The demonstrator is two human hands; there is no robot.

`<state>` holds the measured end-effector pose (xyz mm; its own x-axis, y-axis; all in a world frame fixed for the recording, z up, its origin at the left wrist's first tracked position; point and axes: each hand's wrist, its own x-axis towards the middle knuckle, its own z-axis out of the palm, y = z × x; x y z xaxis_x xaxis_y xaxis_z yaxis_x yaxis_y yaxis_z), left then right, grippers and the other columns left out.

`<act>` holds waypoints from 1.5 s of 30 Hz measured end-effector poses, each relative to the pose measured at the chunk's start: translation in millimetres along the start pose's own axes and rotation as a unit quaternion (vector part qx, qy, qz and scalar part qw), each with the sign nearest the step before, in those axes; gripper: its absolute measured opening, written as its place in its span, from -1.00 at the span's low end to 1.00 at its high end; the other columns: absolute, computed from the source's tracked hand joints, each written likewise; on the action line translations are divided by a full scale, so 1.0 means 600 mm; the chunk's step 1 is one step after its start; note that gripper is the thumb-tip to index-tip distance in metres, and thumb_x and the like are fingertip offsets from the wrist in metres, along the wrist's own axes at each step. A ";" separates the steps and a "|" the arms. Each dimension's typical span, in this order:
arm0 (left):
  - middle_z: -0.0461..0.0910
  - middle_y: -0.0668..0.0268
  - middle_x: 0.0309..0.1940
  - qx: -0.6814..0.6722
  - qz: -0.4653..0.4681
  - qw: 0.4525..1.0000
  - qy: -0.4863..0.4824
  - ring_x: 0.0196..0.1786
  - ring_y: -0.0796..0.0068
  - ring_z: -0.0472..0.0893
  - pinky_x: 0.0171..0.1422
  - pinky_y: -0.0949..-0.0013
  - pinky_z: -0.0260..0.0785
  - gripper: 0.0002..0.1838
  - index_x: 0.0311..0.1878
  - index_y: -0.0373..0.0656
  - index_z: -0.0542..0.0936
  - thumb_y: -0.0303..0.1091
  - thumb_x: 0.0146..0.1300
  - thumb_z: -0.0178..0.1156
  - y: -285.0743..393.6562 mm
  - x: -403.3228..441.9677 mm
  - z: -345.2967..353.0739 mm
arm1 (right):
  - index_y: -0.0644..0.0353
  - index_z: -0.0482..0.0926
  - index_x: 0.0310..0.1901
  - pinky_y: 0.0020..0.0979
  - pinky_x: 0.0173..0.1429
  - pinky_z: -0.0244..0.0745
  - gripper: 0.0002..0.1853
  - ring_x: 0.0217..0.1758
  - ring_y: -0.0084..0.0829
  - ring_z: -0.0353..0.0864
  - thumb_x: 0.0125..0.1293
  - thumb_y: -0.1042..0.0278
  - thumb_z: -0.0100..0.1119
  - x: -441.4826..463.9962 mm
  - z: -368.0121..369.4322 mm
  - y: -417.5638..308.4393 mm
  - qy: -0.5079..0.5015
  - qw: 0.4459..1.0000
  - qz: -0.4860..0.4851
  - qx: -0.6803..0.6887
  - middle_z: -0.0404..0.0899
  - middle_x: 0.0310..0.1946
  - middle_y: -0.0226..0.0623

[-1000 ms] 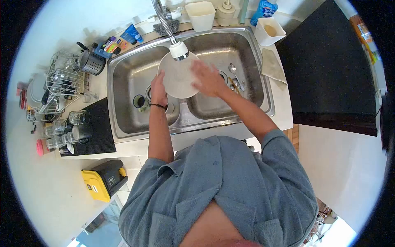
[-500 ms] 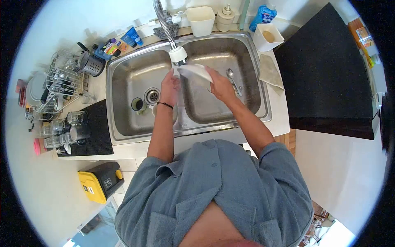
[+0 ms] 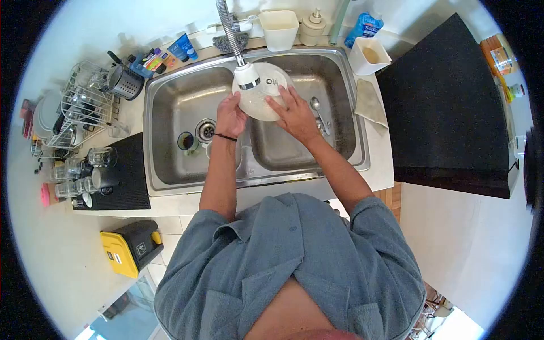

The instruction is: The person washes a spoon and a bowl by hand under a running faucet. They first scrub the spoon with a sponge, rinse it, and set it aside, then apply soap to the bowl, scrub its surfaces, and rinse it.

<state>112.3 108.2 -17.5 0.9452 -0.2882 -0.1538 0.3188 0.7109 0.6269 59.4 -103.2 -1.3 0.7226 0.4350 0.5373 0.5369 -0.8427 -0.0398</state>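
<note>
A white plate (image 3: pixel 258 107) is tilted under the white faucet head (image 3: pixel 246 75), over the divider between the two basins. My left hand (image 3: pixel 231 115) is closed on the plate's left edge. The fingers of my right hand (image 3: pixel 296 118) lie spread on the right side of its face. A spoon (image 3: pixel 315 103) and other cutlery lie in the right basin (image 3: pixel 283 150), partly hidden by my right hand and wrist. In the left basin (image 3: pixel 170 107), a drinking glass (image 3: pixel 186 141) stands near the drain (image 3: pixel 205 130). A white cup (image 3: pixel 209 149) is mostly hidden behind my left forearm.
Left of the sink are a dish rack (image 3: pixel 85 110), a cutlery holder (image 3: pixel 126 83) and several glasses on a black mat (image 3: pixel 133 175). Behind the sink stand a white container (image 3: pixel 279 29) and a soap dispenser (image 3: pixel 313 27). A folded cloth (image 3: pixel 371 105) lies at the right.
The plate has turned from nearly edge-on to face-up under the faucet. My right hand has gone from gripping its edge to lying across its face; my left hand now holds the edge.
</note>
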 end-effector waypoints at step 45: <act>0.62 0.17 -0.10 0.201 -0.079 0.953 0.211 -0.11 0.26 0.65 -0.11 0.25 0.55 -0.36 0.09 -0.28 0.47 0.19 0.38 -0.09 -0.011 0.023 -0.025 | 0.27 0.48 0.06 -0.01 0.31 0.19 -0.58 0.28 -0.04 0.34 0.35 0.13 -0.07 0.162 0.033 -0.039 -0.221 0.969 0.060 0.096 0.49 0.10 -0.04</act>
<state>124.2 109.5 -35.2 0.8586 -0.0268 -0.5119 0.4875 0.3519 0.7991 126.0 -35.1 35.2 0.8779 0.4665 0.1077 0.4778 -0.8395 -0.2586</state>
